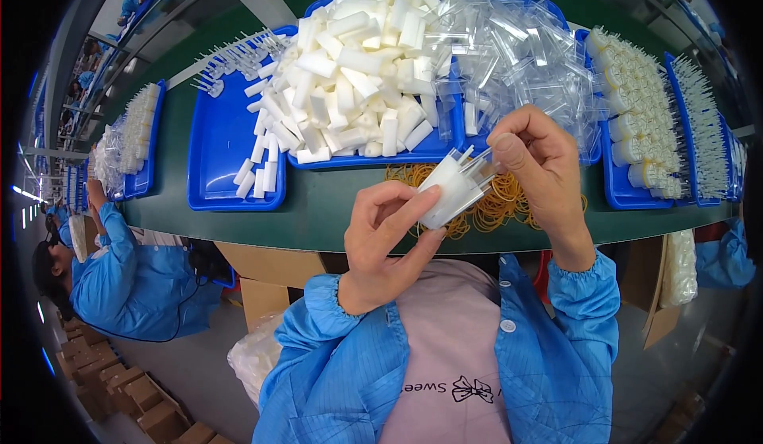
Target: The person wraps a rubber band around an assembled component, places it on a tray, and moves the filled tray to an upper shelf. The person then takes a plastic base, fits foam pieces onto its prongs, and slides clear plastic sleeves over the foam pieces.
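i'm watching the left hand (387, 241) clamping a white-and-clear tube bundle (450, 194) over the near rubber bands (509, 208); the right hand (547, 172) is curling at its right end, pinching something or nothing, can't tell.

1. Blocks (350, 62) lay in the middle tray (381, 159).
2. Plastic sleeves (517, 54) lay right of them.
3. Rubber bands (499, 215) lay before both, behind the held bundle (451, 193).
4. Other bundles (632, 110) stood farther right.
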`<state>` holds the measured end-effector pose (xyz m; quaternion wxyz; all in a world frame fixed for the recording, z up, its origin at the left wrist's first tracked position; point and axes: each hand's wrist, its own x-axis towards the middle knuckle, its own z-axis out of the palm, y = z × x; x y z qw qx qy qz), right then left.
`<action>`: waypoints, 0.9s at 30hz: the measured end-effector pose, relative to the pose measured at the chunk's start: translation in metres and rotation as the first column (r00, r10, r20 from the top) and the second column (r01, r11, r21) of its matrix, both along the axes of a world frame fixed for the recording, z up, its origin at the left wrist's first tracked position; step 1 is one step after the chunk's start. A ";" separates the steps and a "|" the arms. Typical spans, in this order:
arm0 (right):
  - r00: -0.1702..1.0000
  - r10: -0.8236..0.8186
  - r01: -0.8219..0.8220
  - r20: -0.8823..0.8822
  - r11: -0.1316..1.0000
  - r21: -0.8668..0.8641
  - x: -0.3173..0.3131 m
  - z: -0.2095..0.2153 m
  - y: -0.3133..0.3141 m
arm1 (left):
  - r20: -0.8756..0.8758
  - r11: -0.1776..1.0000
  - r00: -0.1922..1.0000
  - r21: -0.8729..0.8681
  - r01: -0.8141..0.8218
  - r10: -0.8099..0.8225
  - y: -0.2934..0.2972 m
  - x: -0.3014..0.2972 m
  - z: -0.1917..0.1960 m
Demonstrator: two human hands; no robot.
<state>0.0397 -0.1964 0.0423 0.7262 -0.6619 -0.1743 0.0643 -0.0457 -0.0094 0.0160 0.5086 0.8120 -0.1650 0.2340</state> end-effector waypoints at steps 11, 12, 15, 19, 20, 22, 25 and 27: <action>0.996 0.029 -0.012 0.079 0.978 -0.210 0.002 0.007 -0.004 | -0.061 0.999 0.997 0.004 0.046 -0.046 -0.002 -0.001 -0.003; 0.996 0.032 -0.013 0.086 0.976 -0.219 0.003 0.006 -0.005 | -0.062 0.999 0.997 0.004 0.044 -0.044 -0.002 0.000 -0.004; 0.994 0.048 -0.022 0.103 0.970 -0.241 0.004 0.006 -0.006 | -0.062 0.999 0.998 0.018 0.034 -0.033 -0.003 0.002 -0.005; 0.997 0.010 0.008 0.082 0.975 -0.220 0.001 0.006 -0.002 | -0.036 1.000 0.999 -0.011 0.017 -0.017 -0.004 0.004 0.001; 0.997 -0.001 0.014 0.075 0.984 -0.180 0.000 0.005 0.000 | -0.038 1.000 0.999 -0.009 0.017 -0.018 -0.003 0.006 -0.001; 0.998 -0.006 0.015 0.068 0.991 -0.137 -0.002 0.003 0.004 | 0.082 0.996 0.994 0.045 -0.072 0.068 -0.001 0.009 -0.008; 0.997 -0.023 0.034 0.078 0.990 -0.134 -0.004 0.001 0.008 | 0.166 0.979 0.973 0.102 -0.178 0.159 -0.002 0.014 -0.006; 0.999 -0.021 0.027 0.043 0.992 -0.126 -0.006 0.001 0.010 | 0.210 0.969 0.961 0.131 -0.208 0.178 -0.002 0.017 -0.006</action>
